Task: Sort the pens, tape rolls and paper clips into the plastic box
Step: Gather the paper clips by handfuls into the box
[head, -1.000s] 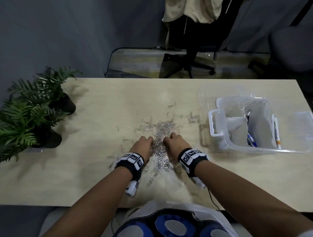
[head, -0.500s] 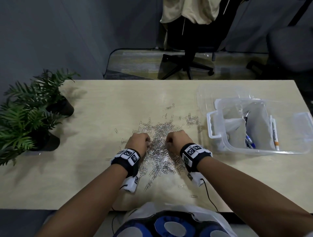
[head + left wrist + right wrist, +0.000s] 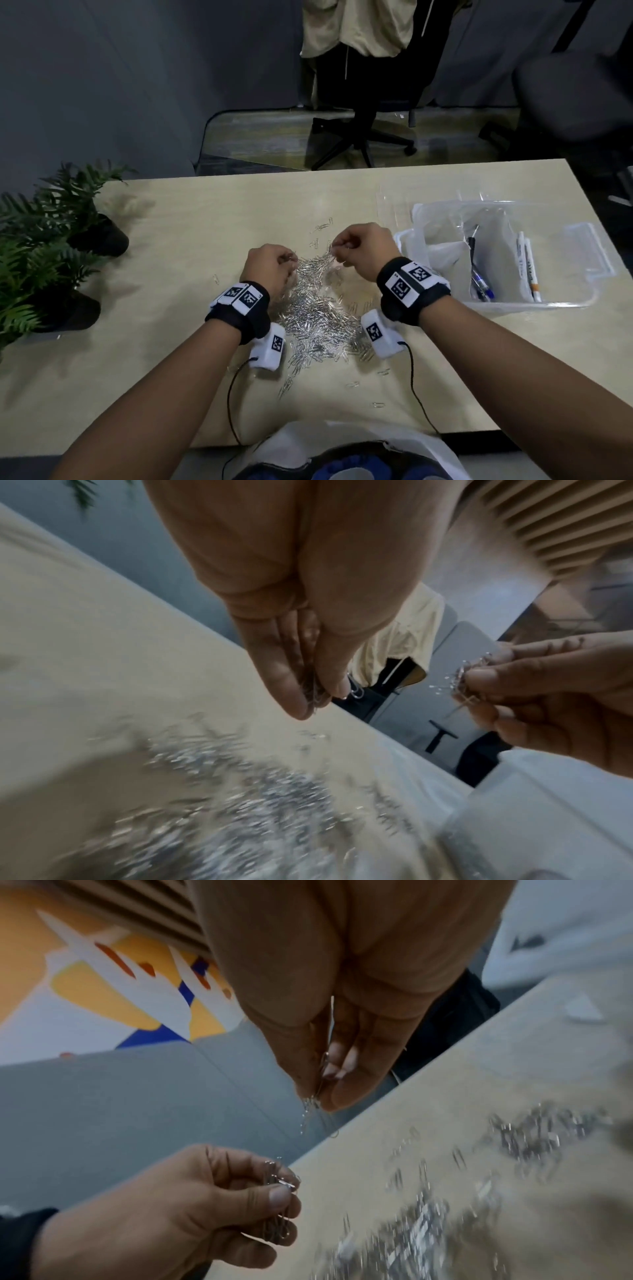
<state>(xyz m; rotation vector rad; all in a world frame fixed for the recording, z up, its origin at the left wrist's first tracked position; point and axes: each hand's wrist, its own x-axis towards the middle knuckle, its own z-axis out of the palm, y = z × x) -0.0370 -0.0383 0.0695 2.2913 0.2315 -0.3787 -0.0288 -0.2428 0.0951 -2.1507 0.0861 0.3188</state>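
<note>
Above the pale wooden table (image 3: 191, 240) strewn with silver wire paper clips (image 3: 315, 308), by grey walls, the left hand (image 3: 269, 265) and right hand (image 3: 363, 248) each pinch clips.

Paper clips (image 3: 315, 308): bright metal wire. Plastic box (image 3: 582, 301): clear, glossy. Counter (image 3: 171, 359): pale, matt, probably wood laminate.

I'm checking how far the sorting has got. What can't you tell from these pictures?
- Tape rolls: none discernible in the plastic box; head view, translucent walls and glare.
- Clip count in left hand: curled fingers hide it.
- Paper clip pile: smeared by motion blur in both wrist views.
</note>
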